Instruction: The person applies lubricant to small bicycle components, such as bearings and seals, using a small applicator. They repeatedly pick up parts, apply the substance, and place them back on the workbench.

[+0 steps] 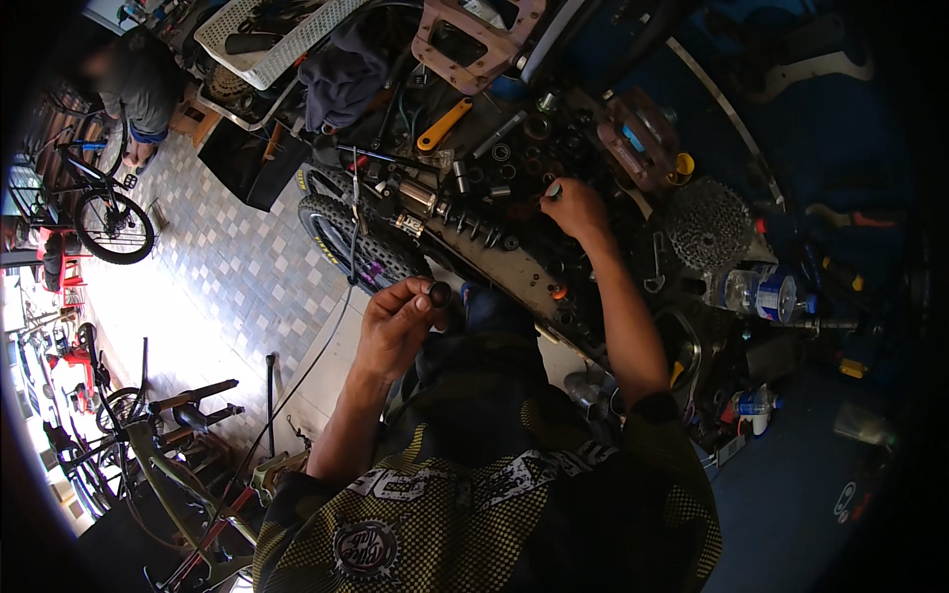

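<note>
My left hand (389,334) is raised near my body, thumb and fingers pinching a small dark round part with a hollow-looking end (440,294). Farther away and to the right, my right hand (576,210) reaches over the cluttered workbench (524,275). A small, short cylindrical part (555,191) shows between its fingertips; its exact kind is too small to tell. Between the hands, a shock absorber with a dark coil spring (476,227) lies on the bench. Metal sleeves (461,177) and rings (501,152) are scattered just left of my right hand.
A sprocket cassette (710,225) and a plastic bottle (763,295) lie to the right. Pedals (479,47), a yellow-orange tool (445,125) and a white basket (259,64) crowd the far side. Bicycle tyres (346,242) stand left of the bench; a person (146,84) is far left.
</note>
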Demonstrator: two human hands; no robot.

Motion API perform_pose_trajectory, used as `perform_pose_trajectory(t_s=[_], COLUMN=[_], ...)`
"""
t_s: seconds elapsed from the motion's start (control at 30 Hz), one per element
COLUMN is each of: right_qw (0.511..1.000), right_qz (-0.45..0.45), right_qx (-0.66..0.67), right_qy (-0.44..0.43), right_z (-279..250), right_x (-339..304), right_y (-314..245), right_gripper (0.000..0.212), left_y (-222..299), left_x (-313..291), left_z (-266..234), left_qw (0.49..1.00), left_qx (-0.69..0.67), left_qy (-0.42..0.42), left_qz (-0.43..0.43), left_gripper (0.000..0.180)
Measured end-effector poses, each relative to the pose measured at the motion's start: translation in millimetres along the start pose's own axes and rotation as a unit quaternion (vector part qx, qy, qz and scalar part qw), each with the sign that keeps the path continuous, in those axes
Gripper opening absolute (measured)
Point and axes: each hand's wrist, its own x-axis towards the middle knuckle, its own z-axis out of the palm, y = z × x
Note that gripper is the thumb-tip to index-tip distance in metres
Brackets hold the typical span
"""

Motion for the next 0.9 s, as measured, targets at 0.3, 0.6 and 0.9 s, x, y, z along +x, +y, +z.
perform_pose_trajectory(t_s=[0.3,0.6,0.9], right_qw=[0.996,0.969,0.978], right_qz=[-0.011,-0.027,-0.025], right_qx=[0.082,0.244,0.201], right_qy=[0.014,-0.030,-0.053], right_z=[1.4,-8.9,-11.7], right_x=[4.8,7.1,6.8], right_y=[11.5,21.9,26.7], right_gripper=[0.021,0.030,0.020], left_y=[3.9,4.0,3.1], left_x=[3.5,4.4,4.0], left_z=[1.2,1.0,2.6], left_qw=[1.000,1.000,1.000], left_qx=[-0.013,-0.013,-0.010], left_qy=[-0.010,-0.009,-0.013], left_qz=[-0.006,-0.004,-0.001], left_gripper=[0.022,0.021,0.019])
